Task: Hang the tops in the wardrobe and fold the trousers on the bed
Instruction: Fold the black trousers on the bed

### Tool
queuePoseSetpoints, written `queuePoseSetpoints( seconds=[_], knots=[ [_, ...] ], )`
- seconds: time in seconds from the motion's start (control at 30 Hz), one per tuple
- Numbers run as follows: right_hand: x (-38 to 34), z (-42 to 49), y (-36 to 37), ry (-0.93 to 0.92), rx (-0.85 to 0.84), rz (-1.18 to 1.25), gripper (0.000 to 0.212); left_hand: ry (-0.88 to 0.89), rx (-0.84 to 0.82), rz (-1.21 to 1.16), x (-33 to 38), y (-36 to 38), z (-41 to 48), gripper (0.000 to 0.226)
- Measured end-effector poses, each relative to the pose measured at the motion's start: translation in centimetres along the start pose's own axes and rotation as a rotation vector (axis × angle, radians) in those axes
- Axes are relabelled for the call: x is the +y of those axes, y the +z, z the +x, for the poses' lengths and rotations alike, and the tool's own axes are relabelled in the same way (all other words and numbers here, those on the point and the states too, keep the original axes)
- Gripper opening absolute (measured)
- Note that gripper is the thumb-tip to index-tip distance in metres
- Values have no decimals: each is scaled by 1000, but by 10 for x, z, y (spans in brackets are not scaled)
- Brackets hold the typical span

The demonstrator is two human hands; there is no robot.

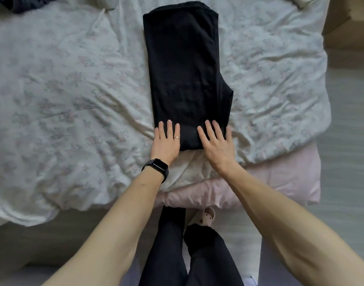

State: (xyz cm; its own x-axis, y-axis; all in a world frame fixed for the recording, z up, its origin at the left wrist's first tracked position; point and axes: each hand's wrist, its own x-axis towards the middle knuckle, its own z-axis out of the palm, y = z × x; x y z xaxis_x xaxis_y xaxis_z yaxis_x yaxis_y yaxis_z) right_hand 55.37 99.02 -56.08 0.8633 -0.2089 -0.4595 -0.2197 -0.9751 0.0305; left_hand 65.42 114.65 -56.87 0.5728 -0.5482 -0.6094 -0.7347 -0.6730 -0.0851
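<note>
Black trousers [185, 73] lie folded lengthwise on the bed, a long strip running away from me over the white floral duvet [69, 96]. My left hand [166, 142], with a ring and a black watch, rests flat on the near left corner of the trousers. My right hand [217, 141] lies flat on the near right corner, fingers spread and straight. Both hands press on the near end of the fabric. No tops and no wardrobe are in view.
A dark garment [22, 5] lies at the far left corner of the bed. A pink sheet [280, 178] shows at the near right under the duvet. A cardboard box [348, 19] stands at the far right on the grey floor. My legs stand against the bed's edge.
</note>
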Motion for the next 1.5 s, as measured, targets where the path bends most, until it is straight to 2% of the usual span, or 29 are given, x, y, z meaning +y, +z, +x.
queuePoseSetpoints(
  seconds=[0.1, 0.17, 0.37, 0.53, 0.6, 0.67, 0.73, 0.8, 0.87, 0.97, 1.1, 1.2, 1.3, 1.5],
  knots=[
    [5, -12, -6, -52, -25, 36, 63, -27, 51, 5, 5, -1, -17, 57],
    [8, -29, -16, -64, -44, 59, 61, -30, 10, 9, 14, -7, -37, 59],
    [17, -98, -34, -93, -119, 58, 70, -6, -38, 11, 42, -21, -103, 63],
    [10, -182, -24, -138, -1, 148, 65, 46, -95, 12, 66, -12, -189, 75],
    [5, -212, -16, -140, 72, 215, 60, 67, 5, -30, 68, -5, -218, 68],
    [2, -238, -11, -139, 137, 220, 54, 129, 209, -73, 68, 4, -247, 58],
    [0, -256, -8, -120, 146, 224, 58, 201, 333, -73, 68, 15, -265, 57],
    [-6, -271, -7, -126, 114, 223, 63, 175, 342, -115, 69, 21, -282, 48],
    [-10, -278, -14, -130, 45, 238, 57, 132, 273, -194, 68, 21, -292, 54],
    [-7, -265, -37, -130, 14, 255, 50, 82, 203, -360, 56, 3, -290, 51],
    [11, -214, -86, -132, -10, 354, 37, 23, 309, -475, 22, -44, -251, 45],
    [29, -157, -123, -96, 92, 469, 24, -33, 366, -576, -10, -77, -203, 36],
    [42, -88, -149, 9, 189, 640, 27, -91, 383, -701, -44, -104, -143, 35],
    [50, 14, -153, 205, 202, 895, 28, -81, 287, -730, -91, -110, -39, 33]
  ],
)
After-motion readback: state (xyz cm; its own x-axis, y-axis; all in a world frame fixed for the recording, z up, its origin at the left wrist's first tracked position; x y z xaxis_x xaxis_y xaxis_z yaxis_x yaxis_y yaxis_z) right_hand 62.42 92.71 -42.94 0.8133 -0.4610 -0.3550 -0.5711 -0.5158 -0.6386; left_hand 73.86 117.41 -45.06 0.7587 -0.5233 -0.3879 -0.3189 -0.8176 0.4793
